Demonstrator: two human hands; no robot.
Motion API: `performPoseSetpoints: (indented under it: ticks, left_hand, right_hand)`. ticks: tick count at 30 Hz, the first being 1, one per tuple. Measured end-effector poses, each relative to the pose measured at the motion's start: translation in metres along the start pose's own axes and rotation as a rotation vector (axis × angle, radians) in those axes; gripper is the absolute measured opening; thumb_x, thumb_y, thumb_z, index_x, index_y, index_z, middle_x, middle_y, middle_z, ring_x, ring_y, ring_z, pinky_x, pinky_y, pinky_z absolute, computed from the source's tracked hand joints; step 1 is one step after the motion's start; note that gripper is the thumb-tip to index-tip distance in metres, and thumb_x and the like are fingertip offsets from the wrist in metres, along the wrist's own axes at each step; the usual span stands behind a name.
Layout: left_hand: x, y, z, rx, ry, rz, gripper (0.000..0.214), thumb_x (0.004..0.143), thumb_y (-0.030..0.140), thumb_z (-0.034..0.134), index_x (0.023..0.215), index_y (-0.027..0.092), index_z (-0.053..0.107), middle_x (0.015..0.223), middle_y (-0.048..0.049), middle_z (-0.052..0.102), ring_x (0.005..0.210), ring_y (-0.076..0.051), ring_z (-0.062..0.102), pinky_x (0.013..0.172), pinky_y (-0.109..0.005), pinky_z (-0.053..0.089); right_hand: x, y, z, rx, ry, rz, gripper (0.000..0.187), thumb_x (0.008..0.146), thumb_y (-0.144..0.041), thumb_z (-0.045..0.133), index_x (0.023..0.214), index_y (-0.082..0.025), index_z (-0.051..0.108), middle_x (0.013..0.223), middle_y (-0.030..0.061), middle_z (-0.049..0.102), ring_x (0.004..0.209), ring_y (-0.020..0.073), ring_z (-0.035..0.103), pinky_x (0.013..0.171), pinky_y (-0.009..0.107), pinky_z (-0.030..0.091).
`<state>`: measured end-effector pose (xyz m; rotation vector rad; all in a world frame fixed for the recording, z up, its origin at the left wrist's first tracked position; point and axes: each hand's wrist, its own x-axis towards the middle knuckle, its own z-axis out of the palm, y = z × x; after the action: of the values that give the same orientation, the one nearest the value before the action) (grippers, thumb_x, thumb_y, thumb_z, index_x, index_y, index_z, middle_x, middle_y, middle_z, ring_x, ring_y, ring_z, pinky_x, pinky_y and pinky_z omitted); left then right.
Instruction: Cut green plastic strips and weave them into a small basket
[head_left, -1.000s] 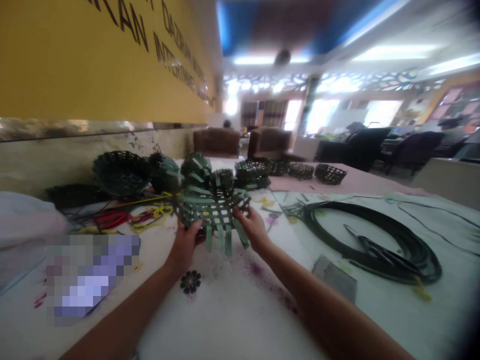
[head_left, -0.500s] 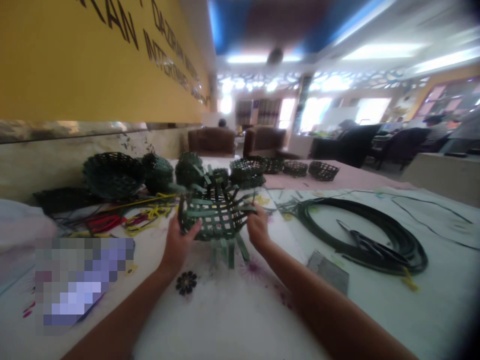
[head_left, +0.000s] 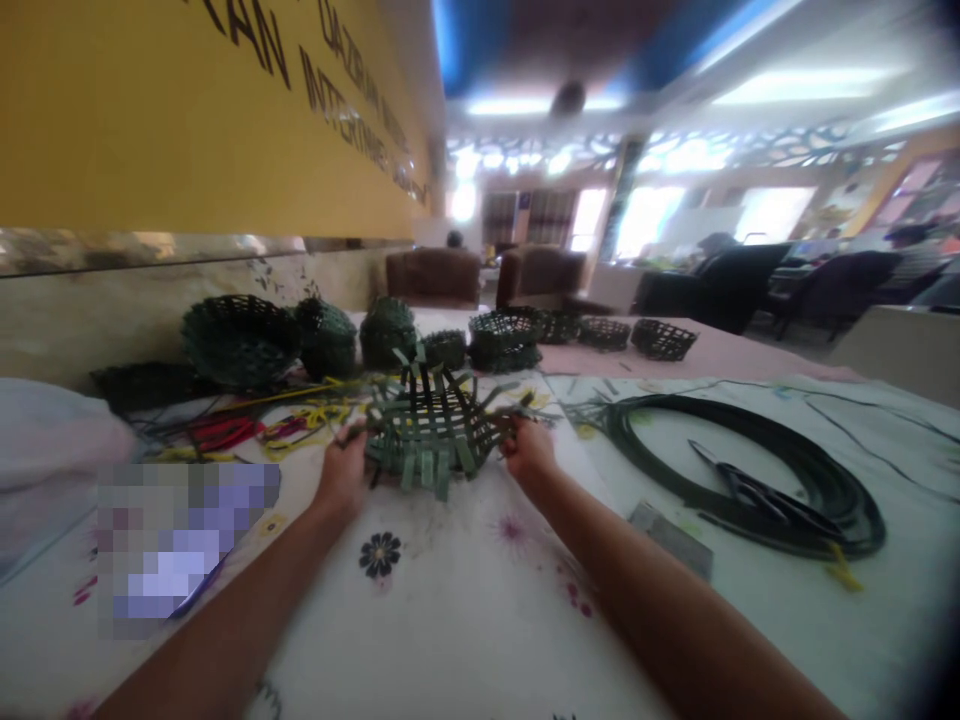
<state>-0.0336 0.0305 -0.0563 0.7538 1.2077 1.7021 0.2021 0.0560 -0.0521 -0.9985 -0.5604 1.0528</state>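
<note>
A partly woven dark green basket (head_left: 435, 420), made of flat strips with loose ends sticking out all round, is between my hands in the middle of the head view. My left hand (head_left: 346, 465) is closed on its left side, the fingertips partly hidden by the weave. On the opposite side my right hand (head_left: 529, 445) pinches strip ends at the basket's right edge. Several short strip ends hang down at the near side, just above the flowered white tablecloth (head_left: 465, 600).
Several finished-looking green baskets (head_left: 240, 335) line the back of the table. At right lies a coil of dark strip (head_left: 855, 510) with scissors (head_left: 765, 500) on it, beside a grey flat piece (head_left: 671, 540). Yellow and red strips (head_left: 225, 432) and a blurred-out purple item (head_left: 187, 550) lie left.
The basket has turned and flattened, its near loose ends now nearer me and higher. My left hand has shifted from its front to its left edge. The view has swung slightly left.
</note>
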Motion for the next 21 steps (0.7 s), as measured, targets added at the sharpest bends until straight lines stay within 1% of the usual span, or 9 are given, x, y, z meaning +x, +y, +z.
performPoseSetpoints:
  ticks: [2,4,6,8,10,12,15,17,21]
  left_hand:
    - [-0.001,0.001,0.0,0.049,-0.073,0.016,0.039,0.061,0.038,0.074,0.094,0.019,0.064,0.072,0.0024,0.065,0.063,-0.015,0.061,0.061,-0.026,0.049]
    - [-0.001,0.003,-0.002,0.227,-0.122,0.116,0.04,0.061,0.039,0.075,0.093,0.019,0.066,0.077,-0.0002,0.067,0.07,-0.017,0.063,0.067,-0.028,0.05]
    - [0.0,0.006,-0.005,0.478,-0.102,0.254,0.044,0.059,0.037,0.077,0.098,0.019,0.067,0.085,-0.0027,0.07,0.08,-0.021,0.064,0.075,-0.032,0.05]
    - [0.002,0.009,-0.008,0.68,-0.055,0.36,0.043,0.059,0.035,0.077,0.098,0.02,0.069,0.087,-0.0038,0.071,0.084,-0.023,0.065,0.079,-0.034,0.048]
    - [0.005,0.012,-0.012,0.744,-0.029,0.41,0.029,0.065,0.038,0.071,0.089,0.02,0.07,0.08,-0.0041,0.07,0.081,-0.024,0.064,0.078,-0.033,0.048]
    - [0.009,0.012,-0.015,0.677,-0.004,0.398,0.022,0.071,0.039,0.064,0.078,0.019,0.069,0.07,-0.0034,0.067,0.074,-0.023,0.063,0.072,-0.032,0.048]
    - [0.015,0.009,-0.016,0.432,0.091,0.249,0.023,0.07,0.038,0.063,0.076,0.016,0.068,0.065,-0.0019,0.064,0.065,-0.02,0.06,0.063,-0.03,0.049]
    - [0.016,0.007,-0.015,0.282,0.133,0.141,0.024,0.07,0.034,0.062,0.083,0.014,0.069,0.071,-0.0031,0.067,0.064,-0.018,0.061,0.061,-0.03,0.051]
    - [0.01,0.006,-0.008,0.011,0.091,-0.024,0.025,0.076,0.029,0.059,0.094,0.014,0.07,0.087,-0.0069,0.072,0.066,-0.016,0.064,0.058,-0.028,0.053]
  right_hand:
    - [-0.003,0.0,0.001,-0.007,0.031,0.025,0.009,0.069,-0.027,0.063,0.07,-0.02,0.057,0.052,-0.0031,0.059,0.032,0.0041,0.023,0.033,0.019,0.014]
    - [-0.009,0.0,0.003,-0.025,0.049,0.017,0.01,0.067,-0.026,0.063,0.07,-0.02,0.056,0.051,-0.0044,0.058,0.033,0.0041,0.024,0.032,0.019,0.016]
    - [-0.016,-0.001,0.005,-0.04,0.043,-0.015,0.009,0.066,-0.026,0.061,0.069,-0.02,0.056,0.052,-0.0053,0.057,0.034,0.0043,0.025,0.032,0.019,0.016]
    - [-0.023,-0.002,0.007,-0.056,0.022,-0.05,0.009,0.064,-0.026,0.059,0.071,-0.019,0.058,0.052,-0.0059,0.056,0.035,0.0047,0.026,0.032,0.02,0.015]
    - [-0.028,-0.003,0.009,-0.067,-0.005,-0.079,0.012,0.063,-0.026,0.058,0.072,-0.019,0.06,0.05,-0.0069,0.052,0.036,0.0051,0.026,0.033,0.02,0.014]
    - [-0.032,-0.003,0.01,-0.074,-0.033,-0.097,0.014,0.063,-0.027,0.059,0.074,-0.018,0.061,0.048,-0.0081,0.047,0.037,0.0054,0.025,0.034,0.02,0.014]
    - [-0.033,-0.004,0.011,-0.072,-0.06,-0.103,0.018,0.063,-0.03,0.06,0.077,-0.019,0.061,0.05,-0.0077,0.047,0.039,0.0056,0.026,0.035,0.02,0.016]
    - [-0.029,-0.005,0.01,-0.066,-0.053,-0.089,0.018,0.063,-0.03,0.059,0.078,-0.019,0.06,0.055,-0.0056,0.054,0.039,0.0054,0.027,0.035,0.02,0.017]
    - [-0.017,-0.007,0.006,-0.059,-0.005,-0.038,0.014,0.065,-0.029,0.056,0.075,-0.021,0.054,0.062,-0.0021,0.06,0.037,0.0052,0.027,0.036,0.021,0.017]
